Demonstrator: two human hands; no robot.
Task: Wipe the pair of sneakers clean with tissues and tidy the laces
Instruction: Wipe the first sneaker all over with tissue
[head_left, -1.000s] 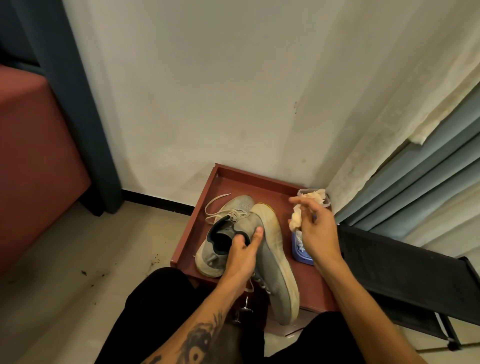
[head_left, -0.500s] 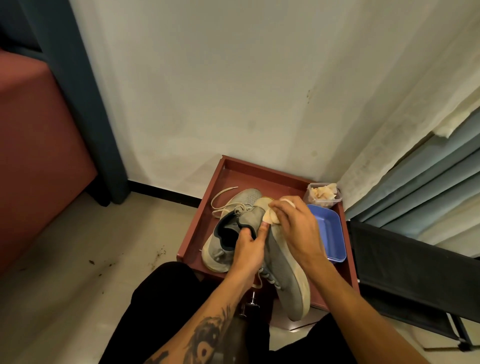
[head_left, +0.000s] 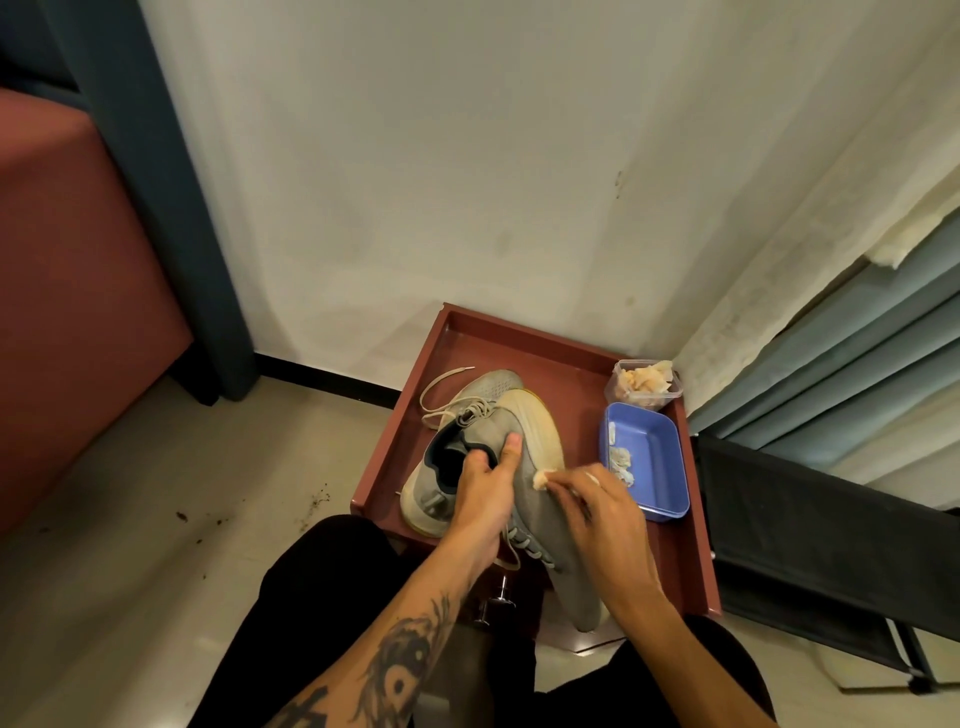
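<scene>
Two grey sneakers lie on a red-brown tray (head_left: 582, 358). My left hand (head_left: 485, 493) grips one sneaker (head_left: 535, 467) by its collar, tipped on its side with the pale sole edge facing up. The other sneaker (head_left: 441, 467) rests on the tray behind it, its loose lace (head_left: 441, 384) trailing toward the wall. My right hand (head_left: 605, 514) presses a small crumpled tissue (head_left: 541, 478) against the side of the held sneaker. A clear tub of tissues (head_left: 644, 384) stands at the tray's far right corner. A blue dish (head_left: 644, 460) in front of it holds a few used scraps.
The tray sits against a white wall (head_left: 467, 182) in a corner. Curtains (head_left: 831, 338) hang to the right, above a black folding frame (head_left: 810, 530). A red-brown seat (head_left: 67, 286) stands left. Dirt specks dot the pale floor (head_left: 156, 519). My black-clad knees (head_left: 322, 597) are just before the tray.
My right hand took a tissue from near the tub, brought it to the sneaker's toe end, then slid it down along the side toward me. The left hand kept its grip.
</scene>
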